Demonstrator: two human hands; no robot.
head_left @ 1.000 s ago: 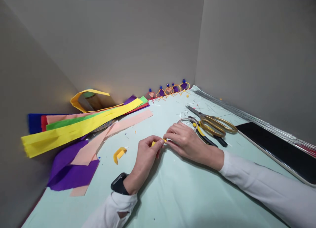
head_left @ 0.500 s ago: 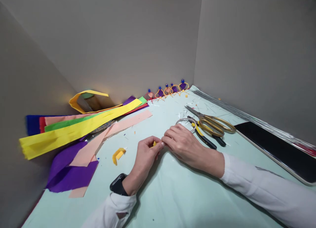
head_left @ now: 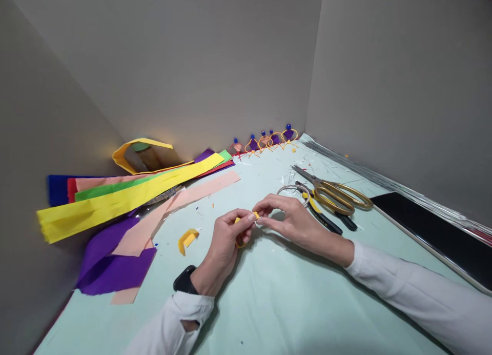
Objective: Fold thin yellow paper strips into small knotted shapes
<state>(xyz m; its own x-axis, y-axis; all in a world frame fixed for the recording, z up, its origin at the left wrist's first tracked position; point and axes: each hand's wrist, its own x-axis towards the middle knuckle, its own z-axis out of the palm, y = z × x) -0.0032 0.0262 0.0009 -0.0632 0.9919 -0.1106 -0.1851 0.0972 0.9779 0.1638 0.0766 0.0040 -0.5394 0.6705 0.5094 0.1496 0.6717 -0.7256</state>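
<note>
Between the fingertips of my left hand (head_left: pixel 226 239) is a small yellow-orange paper piece (head_left: pixel 256 216), mostly covered by the fingers. More yellow shows under the curled left fingers. My right hand (head_left: pixel 294 219) meets it from the other side, thumb and forefinger pinching at the same piece. To the left of my hands lies a folded yellow-orange paper scrap (head_left: pixel 188 239). Just beyond my right hand are a coil of silvery wire (head_left: pixel 286 188), black-and-yellow pliers (head_left: pixel 326 222) and scissors with gold handles (head_left: pixel 333 193).
Coloured paper strips (head_left: pixel 126 203) are heaped at the left, with purple paper (head_left: pixel 115 273) below. Several small wire-and-paper figures (head_left: pixel 265 139) lean against the back wall. A dark-screened tablet or phone (head_left: pixel 426 232) and a bundle of thin wires (head_left: pixel 369 178) lie at the right.
My right fingers have lifted and spread from their bunched position, so the yellow piece between the fingertips now shows. The whole view has shifted slightly.
</note>
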